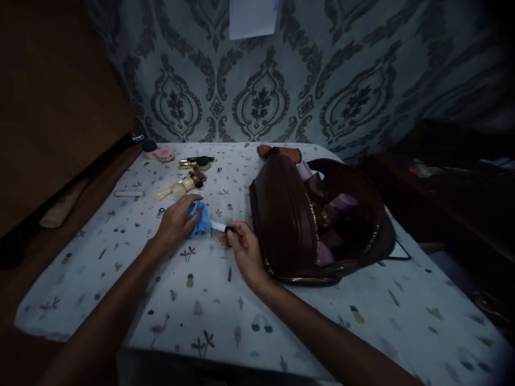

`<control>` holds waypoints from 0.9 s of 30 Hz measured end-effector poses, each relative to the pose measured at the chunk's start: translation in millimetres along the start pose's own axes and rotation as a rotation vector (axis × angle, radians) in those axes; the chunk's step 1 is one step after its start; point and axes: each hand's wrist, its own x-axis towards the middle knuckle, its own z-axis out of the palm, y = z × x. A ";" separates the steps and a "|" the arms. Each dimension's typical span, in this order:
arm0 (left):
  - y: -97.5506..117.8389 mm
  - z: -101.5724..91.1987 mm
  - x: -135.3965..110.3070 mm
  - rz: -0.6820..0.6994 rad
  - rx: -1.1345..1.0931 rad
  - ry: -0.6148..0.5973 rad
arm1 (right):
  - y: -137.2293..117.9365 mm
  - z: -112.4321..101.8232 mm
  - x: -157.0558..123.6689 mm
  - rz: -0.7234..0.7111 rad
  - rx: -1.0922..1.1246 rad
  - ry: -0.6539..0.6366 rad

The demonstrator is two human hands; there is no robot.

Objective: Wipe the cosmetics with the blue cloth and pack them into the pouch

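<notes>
Two grips: your left hand is curled round a blue cloth; your right hand pinches the black end of a slim white tube, whose left end meets the blue cloth; small cosmetics lie on the patterned tablecloth beyond your left hand; an open brown bag stands just beside your right hand.

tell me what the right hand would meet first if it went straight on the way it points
Probably the blue cloth in the left hand: the right hand points that way, and the white tube it holds reaches toward the cloth. Depth is hard to judge from one view.
</notes>
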 end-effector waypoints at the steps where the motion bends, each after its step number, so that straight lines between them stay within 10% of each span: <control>1: 4.9 0.1 -1.1 0.032 -0.026 0.034 | 0.6 0.6 -0.1 -0.015 -0.010 0.014; 7: 25.4 13.2 -15.4 0.362 0.044 -0.245 | 2.9 0.4 -3.9 -0.143 -0.100 0.056; 27: 5.1 -3.1 -25.4 0.214 -0.144 -0.285 | -10.5 4.3 -5.8 -0.076 -0.048 0.191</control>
